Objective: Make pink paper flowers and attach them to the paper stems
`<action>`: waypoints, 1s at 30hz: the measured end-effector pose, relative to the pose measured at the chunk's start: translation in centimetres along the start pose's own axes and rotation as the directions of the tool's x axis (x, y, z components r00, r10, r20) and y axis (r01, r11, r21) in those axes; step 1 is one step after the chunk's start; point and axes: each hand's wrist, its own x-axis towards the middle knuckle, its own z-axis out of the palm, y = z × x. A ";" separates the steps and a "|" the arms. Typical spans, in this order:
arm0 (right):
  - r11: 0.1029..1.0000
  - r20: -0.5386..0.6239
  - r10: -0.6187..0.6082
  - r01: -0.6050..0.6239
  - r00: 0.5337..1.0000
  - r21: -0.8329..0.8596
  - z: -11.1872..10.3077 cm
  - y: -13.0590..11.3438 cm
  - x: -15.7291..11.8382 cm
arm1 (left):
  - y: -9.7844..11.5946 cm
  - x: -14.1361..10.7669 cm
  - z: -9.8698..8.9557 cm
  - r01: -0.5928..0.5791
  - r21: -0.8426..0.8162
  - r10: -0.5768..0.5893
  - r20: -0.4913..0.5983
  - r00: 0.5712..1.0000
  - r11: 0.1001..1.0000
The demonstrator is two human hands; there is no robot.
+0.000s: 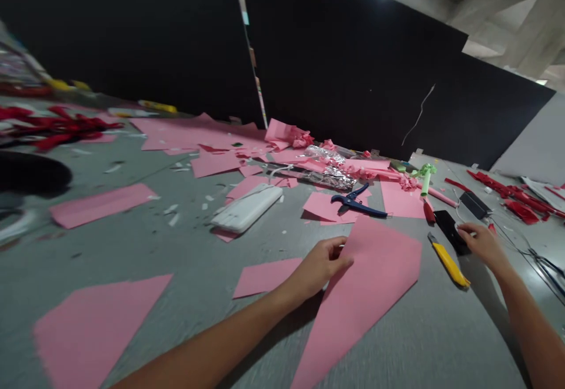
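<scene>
My left hand [324, 262] holds the left edge of a large pointed pink paper sheet [366, 289], thumb on top and fingers behind. The sheet is raised a little, its narrow tip toward me. Over at the right, my right hand [480, 242] has its thumb and fingers together at the edge of a black box-like object [451, 231]; what they pinch, if anything, is too small to make out. A yellow utility knife [449, 262] lies between the sheet and my right hand. Behind the sheet is a dark blue plier-like cutter [357, 202] on pink paper.
Left of centre lies a white power-bank-like block [247, 208]. Pink paper pieces [101, 324] are scattered on the grey surface [194, 330]. Crumpled pink paper and silver foil [329, 168] sit near the black wall [353, 71]. Red strips [507, 192] and dark-handled scissors [547, 265] are at right.
</scene>
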 end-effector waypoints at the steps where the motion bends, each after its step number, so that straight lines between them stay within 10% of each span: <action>1: 0.997 0.003 -0.021 0.020 1.000 0.078 0.2 -1.3 -0.2 | 0.0 0.0 -0.1 -0.010 -0.015 0.010 -0.008 1.000 1.000; 5: 0.886 0.010 -0.059 0.048 0.998 0.461 2.7 -8.4 -2.2 | 0.0 0.1 -0.6 -0.043 -0.099 0.029 -0.130 0.991 0.994; 9: 0.219 0.310 0.091 -0.323 0.946 0.921 5.3 -15.3 -4.1 | -0.2 0.5 -1.2 -0.061 -0.122 0.031 -0.237 0.971 0.991; 11: 0.096 0.427 0.069 -0.432 0.902 0.897 6.2 -17.0 -4.7 | -0.3 0.6 -1.5 -0.061 -0.118 0.029 -0.253 0.967 0.991; 30: 0.085 0.578 -0.152 -0.572 0.802 0.816 5.4 -15.3 -5.5 | 0.4 0.9 -3.8 0.167 0.073 -0.157 -0.130 0.979 0.983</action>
